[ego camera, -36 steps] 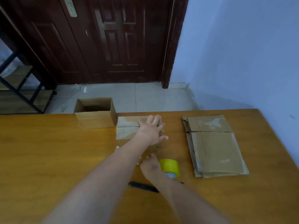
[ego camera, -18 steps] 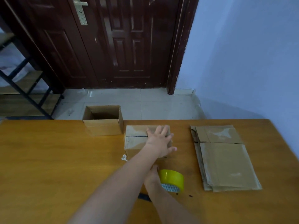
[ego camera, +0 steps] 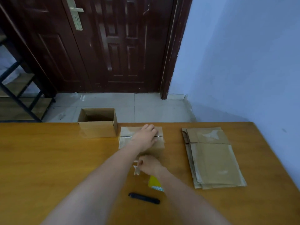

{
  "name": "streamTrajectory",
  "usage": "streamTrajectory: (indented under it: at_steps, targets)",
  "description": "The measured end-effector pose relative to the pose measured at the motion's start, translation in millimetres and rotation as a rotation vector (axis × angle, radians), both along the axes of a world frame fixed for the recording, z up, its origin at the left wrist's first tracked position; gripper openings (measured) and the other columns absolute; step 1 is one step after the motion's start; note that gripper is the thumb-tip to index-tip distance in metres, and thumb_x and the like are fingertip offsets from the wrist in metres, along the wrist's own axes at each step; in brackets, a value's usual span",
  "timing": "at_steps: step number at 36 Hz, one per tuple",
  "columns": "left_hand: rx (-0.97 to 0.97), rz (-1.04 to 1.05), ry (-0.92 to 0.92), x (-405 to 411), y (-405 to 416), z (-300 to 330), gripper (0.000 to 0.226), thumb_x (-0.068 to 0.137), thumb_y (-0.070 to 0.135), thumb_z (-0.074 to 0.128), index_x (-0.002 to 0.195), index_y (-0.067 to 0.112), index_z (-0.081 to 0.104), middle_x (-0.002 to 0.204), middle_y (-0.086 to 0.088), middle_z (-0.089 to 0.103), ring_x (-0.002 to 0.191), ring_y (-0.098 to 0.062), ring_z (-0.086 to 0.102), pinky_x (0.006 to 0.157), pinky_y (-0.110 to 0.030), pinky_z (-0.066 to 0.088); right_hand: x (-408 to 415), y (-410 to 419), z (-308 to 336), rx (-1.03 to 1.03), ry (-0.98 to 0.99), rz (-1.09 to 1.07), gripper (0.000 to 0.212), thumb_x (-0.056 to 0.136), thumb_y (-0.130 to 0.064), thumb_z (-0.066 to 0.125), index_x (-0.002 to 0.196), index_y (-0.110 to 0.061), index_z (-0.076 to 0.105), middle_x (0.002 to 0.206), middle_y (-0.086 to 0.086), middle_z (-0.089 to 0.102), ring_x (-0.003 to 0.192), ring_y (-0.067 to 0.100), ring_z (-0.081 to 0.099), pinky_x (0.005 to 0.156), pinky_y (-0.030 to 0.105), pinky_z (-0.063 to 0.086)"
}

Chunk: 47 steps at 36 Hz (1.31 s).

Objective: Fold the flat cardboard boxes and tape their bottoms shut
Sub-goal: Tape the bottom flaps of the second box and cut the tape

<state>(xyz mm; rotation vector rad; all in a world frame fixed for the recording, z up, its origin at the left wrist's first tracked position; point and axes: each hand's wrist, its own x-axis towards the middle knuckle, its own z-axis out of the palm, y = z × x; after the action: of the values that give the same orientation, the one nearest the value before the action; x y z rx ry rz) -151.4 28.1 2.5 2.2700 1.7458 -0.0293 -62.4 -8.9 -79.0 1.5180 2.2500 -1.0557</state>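
A small folded cardboard box (ego camera: 125,142) stands bottom-up near the table's far edge, its two flaps meeting in a seam. My left hand (ego camera: 146,137) rests flat on those flaps and presses them down. Just in front of the box, my right hand (ego camera: 150,164) pinches the free end of clear tape (ego camera: 136,170). The tape runs back to a yellow tape roll (ego camera: 154,182) that lies on the table under my right wrist. A stack of flat cardboard boxes (ego camera: 212,161) lies to the right.
An upright open cardboard box (ego camera: 97,129) stands left of the one I press. A black cutter (ego camera: 143,198) lies near the front of the wooden table (ego camera: 48,159). Beyond the far edge are a tiled floor, a dark door and a metal shelf at left.
My right hand has left the yellow roll and moved up toward the box, drawing out a strip of tape. My left hand has stayed on the box flaps.
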Motion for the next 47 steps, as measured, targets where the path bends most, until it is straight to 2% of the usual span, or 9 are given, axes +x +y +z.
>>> streamTrajectory:
  at_steps: [5, 9, 12, 15, 18, 22, 35, 42, 47]
  targets:
    - [0.096, 0.166, -0.103, -20, -13, -6, 0.035, 0.095, 0.033, 0.051, 0.125, 0.015, 0.052, 0.128, -0.001, 0.046, 0.121, -0.017, 0.040, 0.099, -0.029, 0.039, 39, 18, 35, -0.015, -0.058, -0.065, 0.020, 0.083, -0.013, 0.050, 0.063, -0.012, 0.052, 0.078, 0.014, 0.062, 0.081, 0.027, 0.054, 0.067, 0.029, 0.040]
    - [0.180, 0.255, -0.074, -31, -24, -7, 0.033, 0.095, 0.034, 0.048, 0.124, 0.017, 0.054, 0.125, 0.000, 0.049, 0.119, -0.017, 0.043, 0.098, -0.029, 0.038, 80, 29, 44, 0.011, -0.091, -0.407, 0.018, 0.088, -0.016, 0.050, 0.096, -0.007, 0.063, 0.100, 0.015, 0.062, 0.091, 0.029, 0.060, 0.074, 0.032, 0.046]
    - [0.252, 0.378, -0.038, -38, -33, -9, 0.035, 0.097, 0.030, 0.044, 0.128, 0.016, 0.049, 0.129, -0.001, 0.047, 0.122, -0.018, 0.041, 0.101, -0.031, 0.035, 89, 39, 51, 0.206, 0.068, -0.670, 0.020, 0.093, -0.018, 0.044, 0.093, -0.006, 0.060, 0.099, 0.014, 0.064, 0.088, 0.030, 0.059, 0.074, 0.036, 0.048]
    - [0.282, 0.566, -0.053, -41, -42, -14, 0.041, 0.095, 0.026, 0.044, 0.133, 0.011, 0.040, 0.135, -0.005, 0.041, 0.125, -0.021, 0.037, 0.102, -0.031, 0.036, 74, 43, 64, 0.304, 0.272, -0.759, 0.029, 0.097, -0.022, 0.041, 0.114, -0.007, 0.060, 0.119, 0.014, 0.061, 0.107, 0.030, 0.057, 0.090, 0.039, 0.047]
    - [0.183, 0.782, -0.244, -41, -47, -18, 0.058, 0.095, 0.032, 0.050, 0.142, 0.006, 0.028, 0.144, -0.011, 0.034, 0.133, -0.025, 0.031, 0.106, -0.034, 0.035, 54, 39, 74, 0.236, 0.411, -0.749, 0.046, 0.101, -0.026, 0.038, 0.143, -0.009, 0.039, 0.147, 0.009, 0.042, 0.135, 0.025, 0.038, 0.111, 0.035, 0.030]
    - [-0.015, 0.976, -0.607, -39, -45, -26, 0.051, 0.096, 0.032, 0.049, 0.136, 0.004, 0.035, 0.132, -0.017, 0.050, 0.120, -0.034, 0.050, 0.090, -0.040, 0.047, 33, 32, 69, 0.037, 0.467, -0.740, 0.053, 0.102, -0.027, 0.034, 0.151, -0.010, 0.022, 0.152, 0.010, 0.032, 0.140, 0.028, 0.030, 0.111, 0.031, 0.025]
    - [-0.247, 1.034, -0.965, -61, -43, -53, 0.062, 0.092, 0.051, 0.049, 0.139, 0.010, 0.040, 0.136, -0.015, 0.050, 0.123, -0.036, 0.048, 0.103, -0.051, 0.041, 31, 34, 52, -0.153, 0.491, -0.787, 0.037, 0.102, -0.034, 0.032, 0.129, -0.012, 0.045, 0.123, 0.009, 0.052, 0.104, 0.022, 0.048, 0.089, 0.033, 0.040]
    - [-0.346, 0.990, -0.997, -71, -39, -58, 0.073, 0.090, 0.057, 0.048, 0.144, 0.012, 0.032, 0.144, -0.013, 0.042, 0.131, -0.036, 0.040, 0.108, -0.052, 0.035, 29, 51, 59, -0.217, 0.393, -0.781, 0.061, 0.099, -0.050, 0.029, 0.144, -0.010, 0.035, 0.145, 0.011, 0.042, 0.131, 0.030, 0.040, 0.110, 0.043, 0.033]
    - [-0.391, 0.949, -1.070, -72, -36, -50, 0.076, 0.093, 0.048, 0.049, 0.151, 0.032, 0.004, 0.154, -0.011, 0.026, 0.138, -0.039, 0.028, 0.112, -0.056, 0.026, 25, 53, 58, -0.248, 0.368, -0.831, 0.063, 0.098, -0.054, 0.025, 0.152, -0.023, 0.017, 0.154, 0.008, 0.029, 0.139, 0.035, 0.029, 0.113, 0.050, 0.028]
